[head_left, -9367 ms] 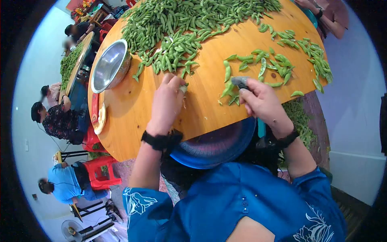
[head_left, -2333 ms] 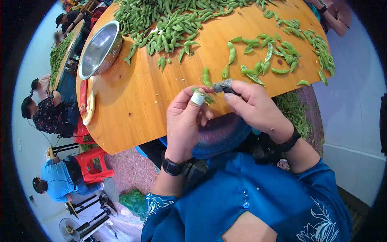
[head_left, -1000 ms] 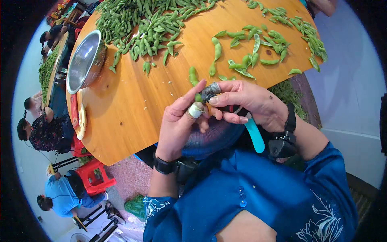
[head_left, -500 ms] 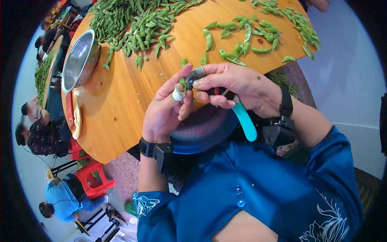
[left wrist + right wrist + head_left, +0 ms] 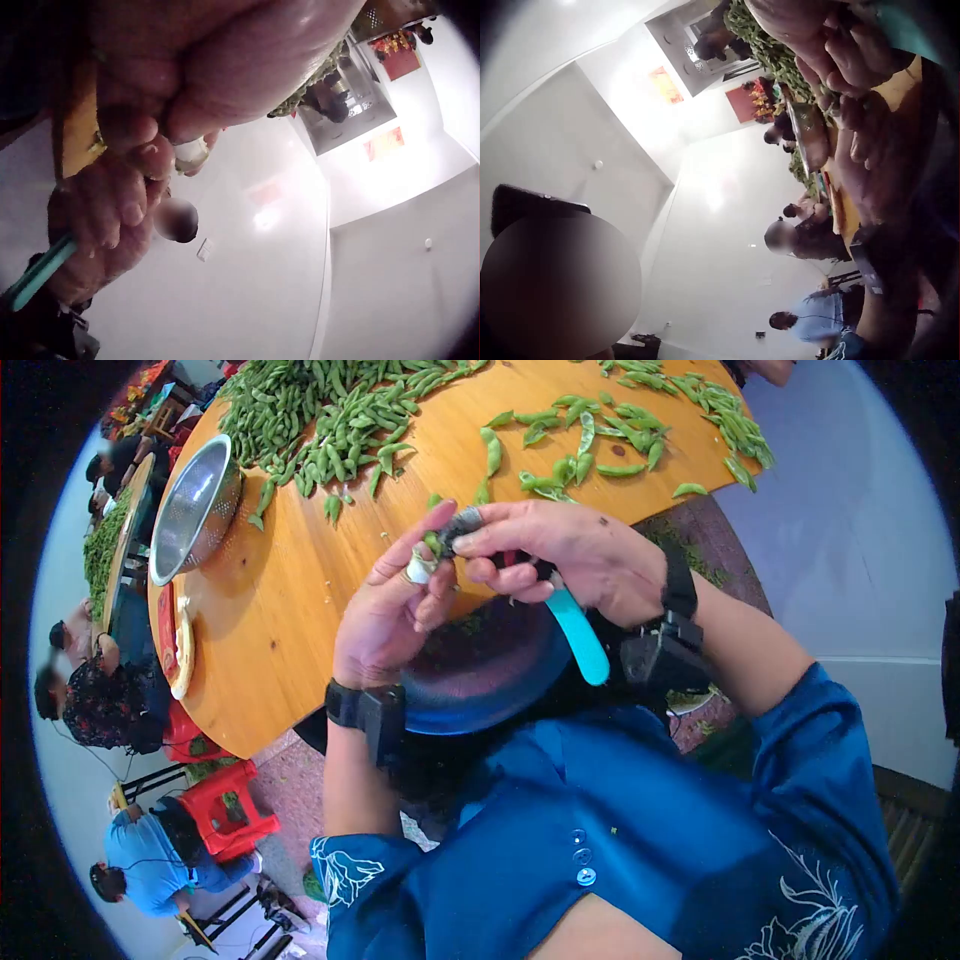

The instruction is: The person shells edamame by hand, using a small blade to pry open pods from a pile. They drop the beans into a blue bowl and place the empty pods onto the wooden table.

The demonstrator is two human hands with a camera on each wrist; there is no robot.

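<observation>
"Green piece (image 5: 433,545), left of centre in the frame: who's holding it?"

"I am. My left hand (image 5: 382,605) is curling in, pinching it between thumb and index finger; my right hand (image 5: 570,548) is gripping from the other side, lower fingers wrapping the turquoise-handled tool (image 5: 580,638)."

"What's changing?"

"Hands aren't working apart any more, like nine seconds back; they're meeting around the table's (image 5: 255,625) near edge, by the blue basin (image 5: 480,695)."

"Meaning?"

"Probably I'm concentrating on this single piece. Pod or bean, splitting or not, I'm not seeing; fingers are covering it. Loose pods (image 5: 622,470) are lying upper right, the heap (image 5: 330,420) is sitting upper left. Next."
</observation>
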